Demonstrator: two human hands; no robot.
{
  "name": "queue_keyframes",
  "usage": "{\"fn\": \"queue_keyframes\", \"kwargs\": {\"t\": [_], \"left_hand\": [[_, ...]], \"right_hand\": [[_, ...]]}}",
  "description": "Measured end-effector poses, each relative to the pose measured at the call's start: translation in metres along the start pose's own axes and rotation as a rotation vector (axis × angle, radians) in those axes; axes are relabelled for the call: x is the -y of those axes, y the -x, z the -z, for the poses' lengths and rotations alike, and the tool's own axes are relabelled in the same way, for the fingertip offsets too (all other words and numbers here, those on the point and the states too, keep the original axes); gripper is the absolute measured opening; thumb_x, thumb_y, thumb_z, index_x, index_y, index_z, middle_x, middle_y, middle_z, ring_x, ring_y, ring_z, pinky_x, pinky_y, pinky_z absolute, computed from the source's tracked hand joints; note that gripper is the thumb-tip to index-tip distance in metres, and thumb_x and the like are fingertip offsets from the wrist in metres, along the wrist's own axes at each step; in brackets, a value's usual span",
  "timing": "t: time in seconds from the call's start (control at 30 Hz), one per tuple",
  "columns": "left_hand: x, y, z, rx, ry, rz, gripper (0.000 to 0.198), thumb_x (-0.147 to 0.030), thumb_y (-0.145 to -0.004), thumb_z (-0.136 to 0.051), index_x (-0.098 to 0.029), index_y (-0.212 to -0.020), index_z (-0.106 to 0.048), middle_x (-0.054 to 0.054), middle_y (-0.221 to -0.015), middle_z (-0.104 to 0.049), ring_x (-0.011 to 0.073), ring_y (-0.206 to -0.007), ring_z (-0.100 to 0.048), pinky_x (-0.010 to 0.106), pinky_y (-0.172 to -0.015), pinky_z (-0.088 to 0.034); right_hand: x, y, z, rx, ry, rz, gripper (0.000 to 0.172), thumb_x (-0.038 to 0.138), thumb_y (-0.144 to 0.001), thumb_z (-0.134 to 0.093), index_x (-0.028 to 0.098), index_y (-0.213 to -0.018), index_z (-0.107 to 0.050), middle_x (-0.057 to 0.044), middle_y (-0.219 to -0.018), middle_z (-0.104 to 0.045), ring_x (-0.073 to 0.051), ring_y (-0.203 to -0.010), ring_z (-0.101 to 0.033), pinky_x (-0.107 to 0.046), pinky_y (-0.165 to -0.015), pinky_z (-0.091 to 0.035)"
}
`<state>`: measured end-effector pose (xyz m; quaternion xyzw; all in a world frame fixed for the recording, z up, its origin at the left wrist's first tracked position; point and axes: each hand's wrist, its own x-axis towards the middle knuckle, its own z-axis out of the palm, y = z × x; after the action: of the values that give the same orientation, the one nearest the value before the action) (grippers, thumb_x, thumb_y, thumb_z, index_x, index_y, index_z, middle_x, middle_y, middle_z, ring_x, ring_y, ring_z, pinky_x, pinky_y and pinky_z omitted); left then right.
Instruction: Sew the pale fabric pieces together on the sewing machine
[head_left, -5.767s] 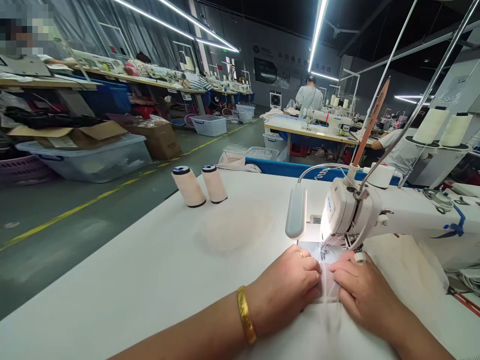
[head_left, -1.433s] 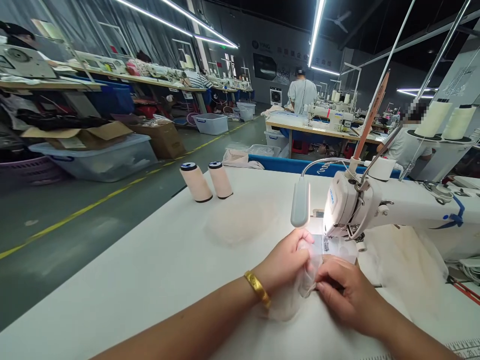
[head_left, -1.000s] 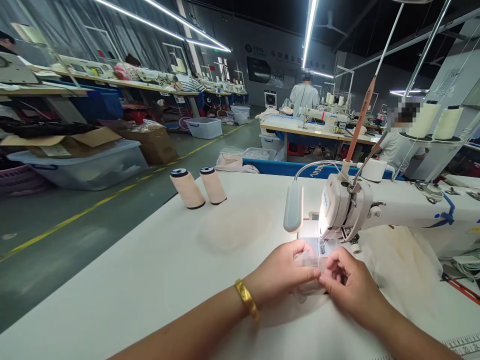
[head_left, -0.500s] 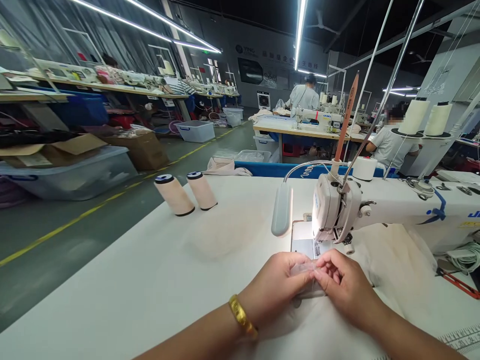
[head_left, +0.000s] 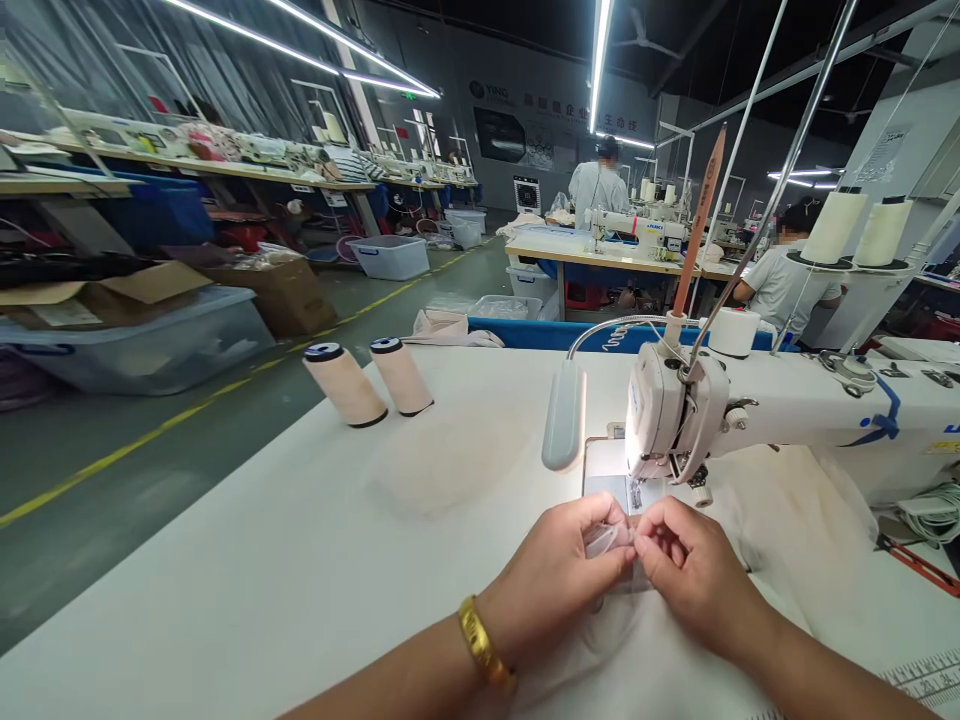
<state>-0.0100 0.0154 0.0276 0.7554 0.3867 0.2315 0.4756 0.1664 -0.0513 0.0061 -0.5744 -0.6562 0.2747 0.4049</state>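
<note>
Low in the frame, right of centre, the left hand (head_left: 551,562) holds bunched sheer fabric (head_left: 604,541) between thumb and curled fingers; the right hand (head_left: 697,567), fingertips meeting the left's, appears to pinch its edge, though the fingers partly hide this. The fabric shows just below the presser foot (head_left: 636,494) of the white sewing machine (head_left: 787,400) at right. Two thread cones (head_left: 346,386) stand left of centre on the white table (head_left: 300,570).

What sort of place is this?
Probably a sewing workshop: white, boxy-headed sewing machine up front, two tapered cream thread cones behind it, another white machine on a pale, wood-edged table beyond.
</note>
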Motion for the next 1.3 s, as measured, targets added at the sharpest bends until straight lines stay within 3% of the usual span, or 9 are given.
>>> {"fn": "queue_keyframes", "kwargs": {"t": [0.2,0.4,0.53,0.8,0.9,1.0,1.3], "left_hand": [[-0.0026,-0.0009,-0.0003,0.025,0.056,0.071,0.019,-0.038,-0.071,-0.063,-0.021,-0.079,-0.064,-0.001,-0.080,-0.067,0.0214,-0.079,-0.060,0.029,-0.071,-0.045],[-0.0024,-0.0005,0.0009,0.071,0.082,0.095,0.017,-0.037,-0.070,-0.063,-0.020,-0.072,-0.064,-0.002,-0.070,-0.061,0.0186,-0.072,-0.056,0.027,-0.065,-0.042],[-0.0006,-0.0003,-0.0014,0.034,0.069,0.062,0.014,-0.035,-0.069,-0.062,-0.020,-0.068,-0.061,-0.001,-0.074,-0.063,0.0193,-0.077,-0.057,0.027,-0.068,-0.043],[-0.0024,-0.0005,-0.0026,0.003,0.124,0.102,0.015,-0.033,-0.067,-0.064,-0.022,-0.071,-0.056,-0.005,-0.065,-0.055,0.0160,-0.065,-0.050,0.026,-0.059,-0.040],[-0.0035,-0.0007,-0.0002,-0.029,0.095,0.075,0.017,-0.035,-0.067,-0.066,-0.022,-0.072,-0.057,-0.005,-0.065,-0.056,0.0165,-0.066,-0.051,0.026,-0.059,-0.040],[-0.0026,-0.0001,-0.0003,-0.030,0.094,0.051,0.016,-0.035,-0.067,-0.065,-0.022,-0.072,-0.058,-0.004,-0.068,-0.059,0.0165,-0.066,-0.052,0.026,-0.059,-0.041],[0.0014,0.0023,-0.0031,-0.029,0.076,-0.021,0.017,-0.037,-0.073,-0.066,-0.023,-0.074,-0.057,-0.003,-0.073,-0.065,0.0181,-0.071,-0.057,0.027,-0.065,-0.045]], "right_hand": [[-0.0010,0.0000,-0.0012,-0.033,0.050,0.038,0.013,0.023,-0.090,-0.054,0.023,-0.077,-0.058,0.003,-0.068,-0.059,-0.014,-0.063,-0.050,-0.025,-0.059,-0.037],[-0.0027,0.0015,-0.0009,-0.039,0.063,0.047,0.012,0.022,-0.086,-0.055,0.023,-0.074,-0.057,0.003,-0.068,-0.059,-0.014,-0.062,-0.050,-0.025,-0.059,-0.038],[-0.0029,0.0016,-0.0013,-0.029,0.049,0.022,0.012,0.022,-0.085,-0.055,0.023,-0.073,-0.057,0.003,-0.066,-0.058,-0.014,-0.063,-0.050,-0.025,-0.059,-0.038],[-0.0034,0.0004,0.0000,0.028,-0.005,-0.073,0.009,0.024,-0.086,-0.057,0.023,-0.077,-0.058,0.004,-0.068,-0.057,-0.014,-0.064,-0.050,-0.025,-0.059,-0.037],[-0.0027,0.0016,0.0015,0.047,-0.031,-0.092,0.008,0.029,-0.090,-0.057,0.023,-0.085,-0.060,0.004,-0.070,-0.057,-0.015,-0.064,-0.051,-0.025,-0.059,-0.038],[-0.0012,0.0028,0.0024,0.071,-0.060,-0.109,0.019,0.040,-0.096,-0.058,0.022,-0.098,-0.062,0.003,-0.074,-0.059,-0.015,-0.066,-0.052,-0.026,-0.061,-0.040],[0.0014,0.0007,0.0042,0.119,-0.151,-0.142,0.019,0.040,-0.097,-0.060,0.022,-0.090,-0.060,0.003,-0.075,-0.056,-0.015,-0.069,-0.050,-0.026,-0.062,-0.041]]}}
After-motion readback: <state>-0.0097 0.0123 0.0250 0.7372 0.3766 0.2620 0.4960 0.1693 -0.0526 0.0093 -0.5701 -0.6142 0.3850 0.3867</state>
